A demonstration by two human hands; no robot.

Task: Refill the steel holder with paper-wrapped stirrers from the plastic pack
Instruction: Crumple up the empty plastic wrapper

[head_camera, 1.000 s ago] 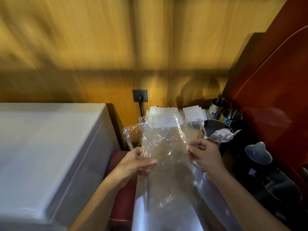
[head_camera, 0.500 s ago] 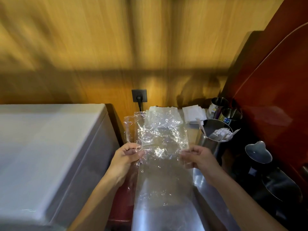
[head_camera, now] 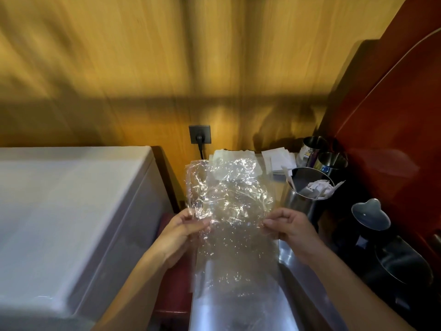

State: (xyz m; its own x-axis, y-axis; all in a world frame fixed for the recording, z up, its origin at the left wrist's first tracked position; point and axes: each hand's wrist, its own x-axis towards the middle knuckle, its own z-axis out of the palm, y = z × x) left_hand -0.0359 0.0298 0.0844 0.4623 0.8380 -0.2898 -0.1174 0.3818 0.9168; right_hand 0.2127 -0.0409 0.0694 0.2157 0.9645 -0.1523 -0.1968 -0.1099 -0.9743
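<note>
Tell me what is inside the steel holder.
The holder shows white paper-wrapped stirrers leaning to its right side, ends above the rim. Its dark wall hides the bottom, so their number is unclear.

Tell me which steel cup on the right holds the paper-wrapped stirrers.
The large steel holder nearest the right hand: white paper-wrapped stirrers lean inside it. The two smaller steel cups behind it show none.

You cannot tell whether the crinkled plastic pack [head_camera: 229, 211] holds any stirrers. Its film veils the white paper stack [head_camera: 235, 155] behind it, and the bottom edge cuts off both forearms. The wooden wall [head_camera: 167, 56] is motion-blurred.
</note>
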